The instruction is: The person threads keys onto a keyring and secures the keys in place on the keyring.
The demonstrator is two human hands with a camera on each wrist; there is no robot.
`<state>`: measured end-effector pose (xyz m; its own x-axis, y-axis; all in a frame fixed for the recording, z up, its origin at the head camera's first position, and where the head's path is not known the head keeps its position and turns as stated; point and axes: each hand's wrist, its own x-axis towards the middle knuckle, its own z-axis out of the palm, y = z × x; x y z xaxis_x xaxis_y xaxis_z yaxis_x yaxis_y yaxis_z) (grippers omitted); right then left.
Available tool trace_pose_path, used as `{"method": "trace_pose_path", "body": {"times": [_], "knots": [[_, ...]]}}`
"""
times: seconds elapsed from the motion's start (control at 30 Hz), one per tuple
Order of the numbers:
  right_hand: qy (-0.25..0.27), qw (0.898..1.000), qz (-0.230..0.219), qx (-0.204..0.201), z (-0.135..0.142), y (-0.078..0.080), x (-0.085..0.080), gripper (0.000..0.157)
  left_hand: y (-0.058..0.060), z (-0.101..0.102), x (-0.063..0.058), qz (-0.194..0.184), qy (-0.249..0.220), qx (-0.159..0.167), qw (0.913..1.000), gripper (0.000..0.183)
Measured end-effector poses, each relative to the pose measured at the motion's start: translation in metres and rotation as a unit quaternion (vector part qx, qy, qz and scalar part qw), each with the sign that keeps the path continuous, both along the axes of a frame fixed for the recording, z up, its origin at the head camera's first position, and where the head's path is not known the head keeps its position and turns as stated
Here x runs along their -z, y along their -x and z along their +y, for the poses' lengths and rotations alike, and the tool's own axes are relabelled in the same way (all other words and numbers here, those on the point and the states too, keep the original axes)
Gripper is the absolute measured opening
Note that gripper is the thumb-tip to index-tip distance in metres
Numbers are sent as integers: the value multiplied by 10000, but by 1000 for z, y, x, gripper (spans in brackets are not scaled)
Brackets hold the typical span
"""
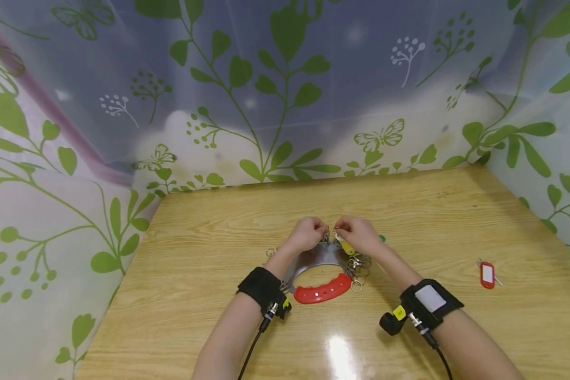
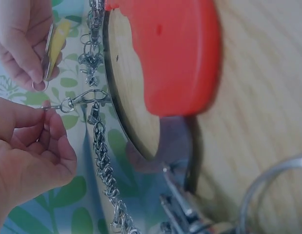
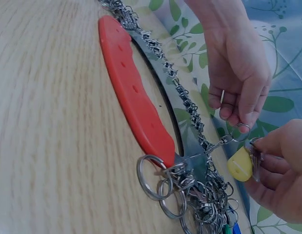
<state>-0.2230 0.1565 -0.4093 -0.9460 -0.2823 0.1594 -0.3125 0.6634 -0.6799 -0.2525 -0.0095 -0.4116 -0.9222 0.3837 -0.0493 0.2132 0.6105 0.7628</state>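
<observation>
A metal key-holder hoop (image 1: 313,257) with a red grip (image 1: 322,292) lies on the table, its curved edge lined with small clasps and rings. My left hand (image 1: 307,234) pinches a key ring (image 3: 242,128) at the hoop's far edge; a swivel clasp (image 2: 82,99) links that ring to the hoop. Close beside it, my right hand (image 1: 359,234) holds a key (image 2: 49,51) with a yellow key tag (image 3: 240,165) by the fingertips. A small ring (image 2: 40,86) hangs at those fingertips, apart from the left hand's ring in the left wrist view.
Larger split rings (image 3: 150,180) bunch at the hoop's right end. A red key tag (image 1: 487,275) with a key lies farther right on the wooden table (image 1: 209,316). Something green (image 1: 382,238) shows behind the right wrist. A leaf-patterned curtain (image 1: 247,105) encloses the back and sides.
</observation>
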Motion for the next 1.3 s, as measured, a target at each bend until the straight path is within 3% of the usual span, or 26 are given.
{"method": "trace_pose_path", "body": {"times": [0.13,0.37,0.6,0.9,1.1,1.2,1.3], "knots": [[-89,9990,428,53,-3,1,0,10,-1,1,-2,164,123,-39,9998,20],[-550,9943,899,170,-7,5,4,8,-5,6,-6,570,894,30,9944,20],[-849,9857,1443,210,-8,5,8,4,-6,8,-7,534,1056,-63,9929,19],[-553,9906,1251,-61,-8,5,8,6,-6,9,-6,764,1057,-87,9914,20],[-590,9889,1355,-127,-10,3,7,5,-9,10,-5,967,1202,-147,9879,21],[-619,9884,1380,-127,-11,3,7,4,-8,10,-3,1058,993,-219,9892,22],[-608,9895,1311,-82,-11,2,7,5,-6,7,2,984,437,-222,9939,23]]}}
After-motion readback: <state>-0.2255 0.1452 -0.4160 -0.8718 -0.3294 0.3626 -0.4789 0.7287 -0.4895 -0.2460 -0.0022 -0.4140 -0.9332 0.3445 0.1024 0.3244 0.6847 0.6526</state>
